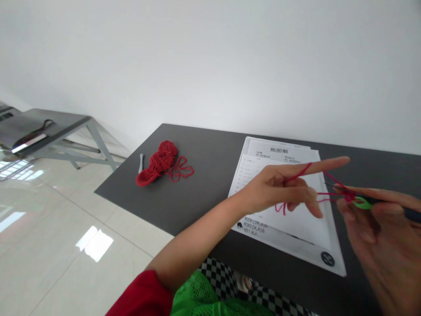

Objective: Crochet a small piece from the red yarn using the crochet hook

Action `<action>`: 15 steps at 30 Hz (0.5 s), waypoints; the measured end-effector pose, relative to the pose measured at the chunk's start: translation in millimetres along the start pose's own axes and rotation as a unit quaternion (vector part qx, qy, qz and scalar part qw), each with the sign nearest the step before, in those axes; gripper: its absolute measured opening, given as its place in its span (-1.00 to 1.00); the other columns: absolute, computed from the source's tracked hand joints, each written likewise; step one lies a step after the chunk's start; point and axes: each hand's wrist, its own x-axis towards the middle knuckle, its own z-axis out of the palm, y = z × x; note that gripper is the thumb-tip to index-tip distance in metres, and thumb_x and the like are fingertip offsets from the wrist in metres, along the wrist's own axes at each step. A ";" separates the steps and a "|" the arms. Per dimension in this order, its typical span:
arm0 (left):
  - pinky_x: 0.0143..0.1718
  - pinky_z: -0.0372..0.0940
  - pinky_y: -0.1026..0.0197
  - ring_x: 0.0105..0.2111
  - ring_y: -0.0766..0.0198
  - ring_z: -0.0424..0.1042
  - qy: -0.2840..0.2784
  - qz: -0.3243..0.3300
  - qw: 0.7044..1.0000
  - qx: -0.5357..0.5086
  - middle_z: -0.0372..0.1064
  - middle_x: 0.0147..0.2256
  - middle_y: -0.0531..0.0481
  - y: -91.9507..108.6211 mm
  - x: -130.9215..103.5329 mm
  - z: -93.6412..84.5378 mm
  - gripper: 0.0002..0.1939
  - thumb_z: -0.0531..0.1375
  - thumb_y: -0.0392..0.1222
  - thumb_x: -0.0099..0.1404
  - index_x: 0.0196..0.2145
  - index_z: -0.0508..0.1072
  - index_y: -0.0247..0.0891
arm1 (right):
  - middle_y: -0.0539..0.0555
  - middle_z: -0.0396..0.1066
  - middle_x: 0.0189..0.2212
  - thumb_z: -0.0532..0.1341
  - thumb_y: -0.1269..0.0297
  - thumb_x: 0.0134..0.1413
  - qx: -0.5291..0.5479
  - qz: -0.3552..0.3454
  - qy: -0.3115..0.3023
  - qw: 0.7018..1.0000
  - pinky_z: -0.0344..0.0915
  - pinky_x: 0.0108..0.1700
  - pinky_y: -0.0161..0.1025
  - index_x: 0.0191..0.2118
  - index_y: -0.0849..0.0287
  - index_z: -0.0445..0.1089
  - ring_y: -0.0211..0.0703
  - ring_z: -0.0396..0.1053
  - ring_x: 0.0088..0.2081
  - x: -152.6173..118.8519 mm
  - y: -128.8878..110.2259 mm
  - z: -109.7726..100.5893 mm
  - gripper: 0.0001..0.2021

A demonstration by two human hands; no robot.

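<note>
My left hand is over the printed sheets, its index finger stretched out to the right and its other fingers curled. Red yarn passes round that index finger and through the curled fingers, with a loose bit hanging below. The strands run across to a tiny crocheted piece at the fingertips of my right hand. A crochet hook with a dark handle is gripped in that hand, its thin tip pointing left. Beside the piece shows a bright green stitch marker; my fingers partly cover it.
Printed pattern sheets lie on the dark table. Farther left are a red yarn skein, a round red crocheted piece and a small grey tool. A grey bench stands beyond the table's left edge. A white wall rises behind.
</note>
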 end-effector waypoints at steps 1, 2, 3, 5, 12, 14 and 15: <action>-0.46 0.20 0.25 -0.55 0.37 0.28 -0.012 -0.013 1.000 -0.025 0.49 -0.50 -0.02 0.2 0.7 -4.8 -0.45 0.25 0.06 0.29 0.16 0.46 -0.24 | 0.12 0.39 -0.49 0.44 0.19 -0.01 0.009 0.004 0.008 1.000 0.19 -0.64 -0.31 -0.34 0.16 0.55 -0.33 0.10 -0.72 1.1 0.6 -1.9 -0.82; -0.46 0.21 0.24 -0.54 0.37 0.27 -0.031 -0.026 0.998 -0.043 0.52 -0.45 -0.08 0.3 1.4 -9.3 -0.49 0.24 0.14 0.27 0.00 0.58 -0.28 | 0.08 0.33 -0.55 0.45 0.21 -0.04 0.016 0.009 0.013 1.000 0.20 -0.63 -0.30 -0.38 0.18 0.53 -0.35 0.05 -0.74 2.0 0.8 -3.5 -0.83; -0.46 0.20 0.23 -0.54 0.39 0.25 -0.038 -0.026 0.998 -0.048 0.55 -0.40 -0.12 0.2 2.0 -13.1 -0.50 0.24 0.19 0.25 -0.12 0.64 -0.29 | 0.04 0.27 -0.61 0.46 0.24 -0.08 0.020 0.013 0.019 1.000 0.19 -0.64 -0.31 -0.42 0.20 0.52 -0.36 0.01 -0.75 2.5 0.8 -4.8 -0.83; -0.40 0.24 0.23 -0.48 0.39 0.27 -0.041 -0.009 0.998 -0.045 0.58 -0.21 -0.17 -0.6 2.9 -18.0 -0.52 0.26 0.23 0.21 -0.23 0.67 -0.26 | 0.03 0.24 -0.61 0.49 0.23 -0.15 0.015 0.012 0.034 0.999 0.15 -0.66 -0.32 -0.45 0.20 0.50 -0.32 0.07 -0.73 2.0 1.1 -6.8 -0.79; 0.11 0.23 0.17 -0.06 0.30 0.39 0.034 0.006 0.999 0.004 0.44 0.10 -0.13 -7.6 5.5 -4.3 -0.20 0.21 0.18 0.30 0.39 0.06 -0.03 | 0.10 0.44 -0.33 0.49 0.21 -0.06 -0.104 -0.073 0.024 0.992 0.42 -0.30 -0.17 -0.37 0.08 0.56 -0.08 0.40 -0.38 -7.3 2.6 -5.7 -0.85; 0.16 0.21 0.11 -0.10 0.26 0.42 0.055 0.002 0.998 0.040 0.52 -0.05 -0.19 -8.2 6.1 3.5 -0.05 0.21 0.20 0.29 0.43 -0.15 -0.18 | 0.06 0.45 -0.32 0.46 0.19 -0.02 -0.124 -0.091 -0.001 0.988 0.42 -0.19 -0.09 -0.36 0.00 0.57 -0.07 0.40 -0.39 -8.0 -1.1 -2.1 -0.89; 0.17 0.21 0.09 -0.14 0.26 0.43 0.068 0.001 0.996 0.059 0.54 -0.12 -0.17 -8.3 5.9 6.6 -0.04 0.21 0.19 0.30 0.44 -0.16 -0.20 | 0.05 0.46 -0.32 0.46 0.18 0.00 -0.132 -0.096 -0.008 0.987 0.41 -0.15 -0.07 -0.35 -0.03 0.57 -0.06 0.41 -0.38 -8.0 -3.0 -0.2 -0.90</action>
